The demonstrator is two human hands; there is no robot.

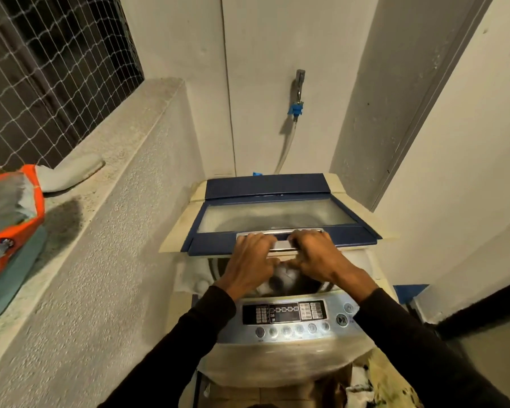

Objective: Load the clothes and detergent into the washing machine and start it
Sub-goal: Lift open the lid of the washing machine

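Top-loading washer point(280, 357) in a narrow corner, cream body, control panel point(295, 318) along its near edge. Blue lid point(280, 213) with a clear window, partly raised, near edge lifted off the washer, drum opening showing beneath. Both hands on the silver handle point(281, 245) at the lid's near edge: left hand point(249, 260) on its left part, right hand point(317, 257) on its right part, fingers curled over the bar and closed around it. Clothes point(280, 279) dimly visible inside the drum, below the hands, blurred. Orange detergent bag point(11, 219) on the ledge point(106, 184) left of the washer, well apart from it. Tap point(298, 86) with a hose on the wall behind the washer. More crumpled fabric point(377, 384) by the washer's near right corner.
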